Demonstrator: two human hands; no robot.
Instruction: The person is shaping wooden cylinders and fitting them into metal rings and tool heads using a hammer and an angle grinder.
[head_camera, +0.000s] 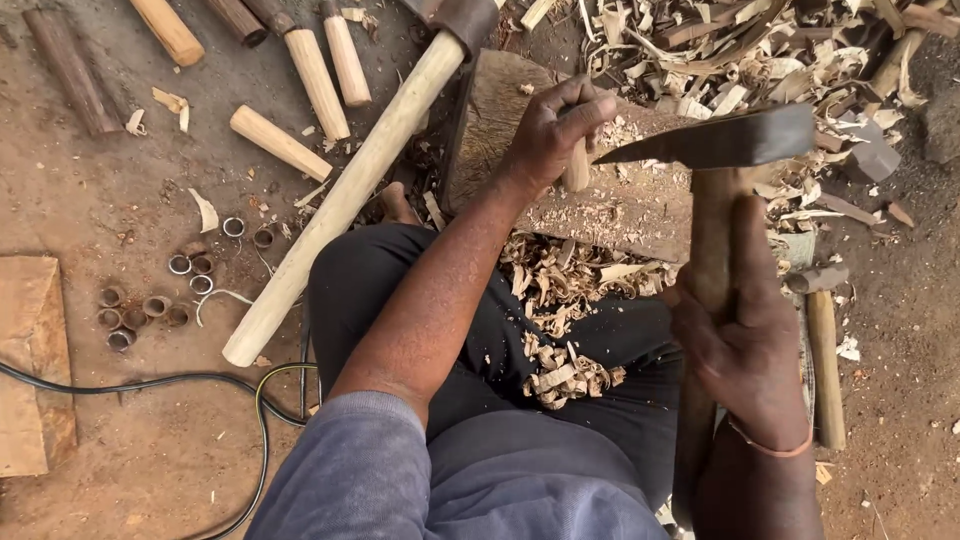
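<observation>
The left hand (548, 135) has its fingers (585, 108) pinched round a short pale wooden peg (577, 170), held upright on a worn chopping block (520, 110). Just right of those fingers, the dark blade of an adze (735, 140) hovers, its handle gripped by the right hand (740, 345), fingers wrapped tight. Wood shavings (560, 300) lie below the fingers on the lap. Left of them a long pale handle (340, 200) slants across the ground; farther left sit small metal rings (150, 305).
</observation>
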